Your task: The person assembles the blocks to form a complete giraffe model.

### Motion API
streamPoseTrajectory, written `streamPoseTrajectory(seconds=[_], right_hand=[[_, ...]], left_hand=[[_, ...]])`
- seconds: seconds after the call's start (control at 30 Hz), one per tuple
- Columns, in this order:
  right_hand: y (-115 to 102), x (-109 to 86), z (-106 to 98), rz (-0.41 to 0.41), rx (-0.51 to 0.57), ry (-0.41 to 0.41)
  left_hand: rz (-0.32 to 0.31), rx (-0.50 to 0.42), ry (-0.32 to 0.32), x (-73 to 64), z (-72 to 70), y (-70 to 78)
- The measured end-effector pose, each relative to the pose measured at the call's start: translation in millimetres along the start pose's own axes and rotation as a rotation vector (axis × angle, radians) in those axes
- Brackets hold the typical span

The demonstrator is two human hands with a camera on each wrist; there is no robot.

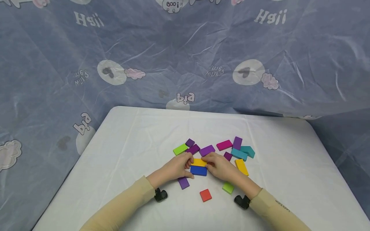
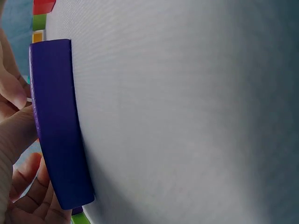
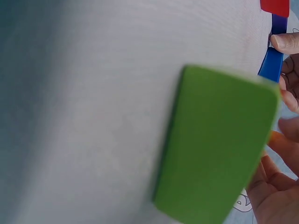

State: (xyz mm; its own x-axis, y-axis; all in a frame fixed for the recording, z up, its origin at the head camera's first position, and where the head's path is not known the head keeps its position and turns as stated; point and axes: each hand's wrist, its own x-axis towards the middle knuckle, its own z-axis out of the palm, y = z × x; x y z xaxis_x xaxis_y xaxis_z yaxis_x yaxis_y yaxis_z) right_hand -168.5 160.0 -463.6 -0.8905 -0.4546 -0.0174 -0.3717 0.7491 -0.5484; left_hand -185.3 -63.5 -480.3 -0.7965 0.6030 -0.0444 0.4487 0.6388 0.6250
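Both hands are bent in toward the same spot on the white tabletop [image 1: 138, 144], one at each end of a yellow block [image 1: 198, 162]. Its right end is pinched by the right hand [image 1: 221, 166], the fingers drawn close together. The left hand [image 1: 175, 166] is half curled, with its fingers by the block's left end and its thumb against the left end of a blue block [image 1: 198, 170]; whether anything is firmly gripped there cannot be told. The yellow block is seen lengthwise just behind the blue one, long side to long side; whether it is raised at all cannot be made out.

By its look, painted wood may be supposed: light, stiff, and unlikely to be harmed by a squeeze or a short drop. Some slip is to be expected from the smooth paint, so flat fingertips are better set square on the two short ends, where the long sides are left free. Little force should be needed, and the blue block could easily be nudged askew by the left thumb. Space should also be kept from the purple block [image 1: 183, 183] near the left hand and the green block [image 1: 228, 188] below the right wrist.
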Motion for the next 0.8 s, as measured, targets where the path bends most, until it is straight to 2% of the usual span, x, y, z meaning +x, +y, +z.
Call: streamPoseTrajectory(seconds=[0.27, 0.47, 0.8], right_hand=[[-2.4, -3.1, 0.5, 0.09, 0.001, -0.065], [-2.6, -4.4, 1.0, 0.065, -0.027, -0.072], [-0.1, -4.4, -0.6, 0.023, -0.034, -0.075]], left_hand=[[-0.034, 0.005, -0.013, -1.7, -0.1, 1.4], [-0.025, 0.069, -0.028, -1.2, 1.1, 2.0], [-0.03, 0.116, -0.032, 0.5, 1.6, 3.5]])
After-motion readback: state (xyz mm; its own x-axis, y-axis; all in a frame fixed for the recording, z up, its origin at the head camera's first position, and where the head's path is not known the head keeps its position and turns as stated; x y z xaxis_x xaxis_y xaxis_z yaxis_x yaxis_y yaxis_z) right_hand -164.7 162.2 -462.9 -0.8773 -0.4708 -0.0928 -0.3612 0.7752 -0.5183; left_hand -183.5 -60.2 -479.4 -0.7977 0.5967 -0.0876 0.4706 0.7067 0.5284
